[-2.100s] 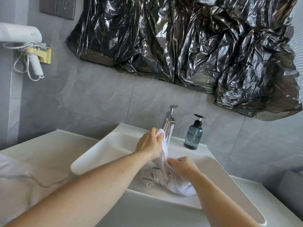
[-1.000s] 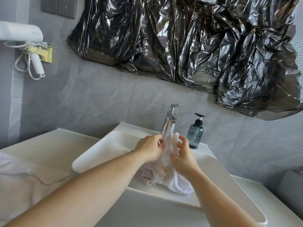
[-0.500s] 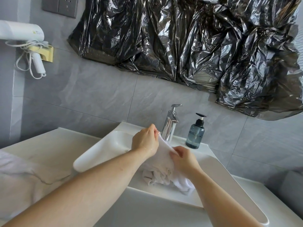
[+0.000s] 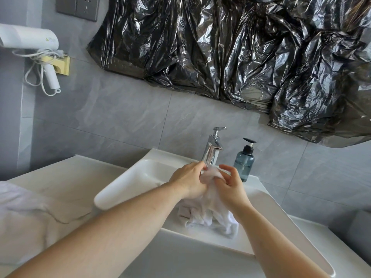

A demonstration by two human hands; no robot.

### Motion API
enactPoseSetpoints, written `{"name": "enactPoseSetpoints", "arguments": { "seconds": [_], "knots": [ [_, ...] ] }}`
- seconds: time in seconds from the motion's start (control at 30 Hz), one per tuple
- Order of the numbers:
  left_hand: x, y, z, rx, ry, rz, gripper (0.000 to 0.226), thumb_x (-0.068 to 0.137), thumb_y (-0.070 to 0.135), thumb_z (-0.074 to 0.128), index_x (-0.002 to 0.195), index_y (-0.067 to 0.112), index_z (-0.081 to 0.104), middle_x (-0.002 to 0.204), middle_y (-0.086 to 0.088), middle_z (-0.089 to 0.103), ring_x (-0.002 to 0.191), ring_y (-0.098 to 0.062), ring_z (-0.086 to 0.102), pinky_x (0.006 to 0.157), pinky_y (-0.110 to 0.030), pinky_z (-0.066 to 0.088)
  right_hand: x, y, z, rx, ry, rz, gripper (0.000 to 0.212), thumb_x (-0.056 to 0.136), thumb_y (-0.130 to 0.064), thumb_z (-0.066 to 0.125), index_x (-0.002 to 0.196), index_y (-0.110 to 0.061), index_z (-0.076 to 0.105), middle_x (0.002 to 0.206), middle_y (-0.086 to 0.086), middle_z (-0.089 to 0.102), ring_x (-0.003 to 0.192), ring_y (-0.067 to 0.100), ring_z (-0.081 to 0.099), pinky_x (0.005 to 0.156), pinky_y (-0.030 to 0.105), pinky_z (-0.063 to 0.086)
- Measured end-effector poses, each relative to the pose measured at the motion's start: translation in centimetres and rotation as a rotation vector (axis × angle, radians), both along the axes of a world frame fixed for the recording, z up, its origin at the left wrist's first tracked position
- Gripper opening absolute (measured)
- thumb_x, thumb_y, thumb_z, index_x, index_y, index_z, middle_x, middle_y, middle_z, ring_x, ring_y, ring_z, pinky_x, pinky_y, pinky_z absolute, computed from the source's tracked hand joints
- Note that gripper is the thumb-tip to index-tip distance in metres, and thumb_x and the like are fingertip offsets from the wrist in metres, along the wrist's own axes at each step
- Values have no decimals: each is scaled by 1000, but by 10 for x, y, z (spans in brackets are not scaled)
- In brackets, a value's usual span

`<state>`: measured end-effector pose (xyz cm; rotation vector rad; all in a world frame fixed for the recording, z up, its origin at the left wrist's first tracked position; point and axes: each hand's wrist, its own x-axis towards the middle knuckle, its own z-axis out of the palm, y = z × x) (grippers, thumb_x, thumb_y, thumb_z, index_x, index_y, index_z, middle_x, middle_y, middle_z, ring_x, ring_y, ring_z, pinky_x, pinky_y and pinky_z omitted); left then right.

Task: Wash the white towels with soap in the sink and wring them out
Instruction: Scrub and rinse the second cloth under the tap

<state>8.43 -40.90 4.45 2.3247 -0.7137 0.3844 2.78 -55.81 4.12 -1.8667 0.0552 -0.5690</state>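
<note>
Since half a second earlier, the right hand (image 4: 230,187) had lifted from lower on the towel (image 4: 208,213) to its bunched top, index finger now raised free, while the left hand (image 4: 189,182) kept its place.

One wet white towel was in the hands, and one more pale cloth (image 4: 22,213) lay on the counter (image 4: 66,177) at far left. One tap (image 4: 212,149), one blue-grey soap bottle (image 4: 244,164), one white hairdryer (image 4: 30,40) on the wall and one sheet of black plastic (image 4: 241,53) over the wall were in sight.

The towel was crumpled and twisted, its top squeezed between both hands just below the tap, its lower folds piled in the sink (image 4: 140,175).

Both forearms reached forward over the sink's near edge. The left hand gripped the towel's top from the left with curled fingers; the right hand clasped it from the right with thumb and lower fingers.
</note>
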Motion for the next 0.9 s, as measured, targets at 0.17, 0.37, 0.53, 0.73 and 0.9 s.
{"name": "enactPoseSetpoints", "arguments": {
  "seconds": [0.17,0.37,0.53,0.73,0.9],
  "knots": [
    [5,4,-1,18,-126,170,10,95,23,50,89,22,58,108,0,68,102,-30,63,70,-32,38,0,3,-2,-63,21,-10,34,102,-14,57,134,-21,47,131,-1,64,104,18,67,89,32,55],
    [4,3,3,-61,-165,311,14,99,19,45,92,24,56,97,-4,69,91,-33,64,68,-37,45,-6,2,-7,-397,421,-6,27,84,-37,67,108,-27,61,94,-11,69,82,10,64,67,25,46],
    [8,0,3,-101,-99,286,34,100,18,44,127,29,62,118,-4,72,110,-31,64,78,-35,45,-3,-3,-5,-354,227,-103,21,92,-21,59,82,-5,67,66,-3,58,65,15,48,62,29,40],
    [5,0,-1,21,178,68,60,91,18,53,145,25,27,126,-1,63,113,-32,61,88,-37,50,-7,1,4,-254,66,-82,18,98,-13,51,102,-20,68,81,-8,67,74,10,59,64,22,46],
    [4,-1,1,55,273,25,47,77,24,64,111,23,31,101,-1,58,94,-29,62,73,-39,53,-2,2,3,-170,83,-67,39,100,-12,44,137,-16,53,117,2,68,108,21,64,96,38,52]
  ]
}}
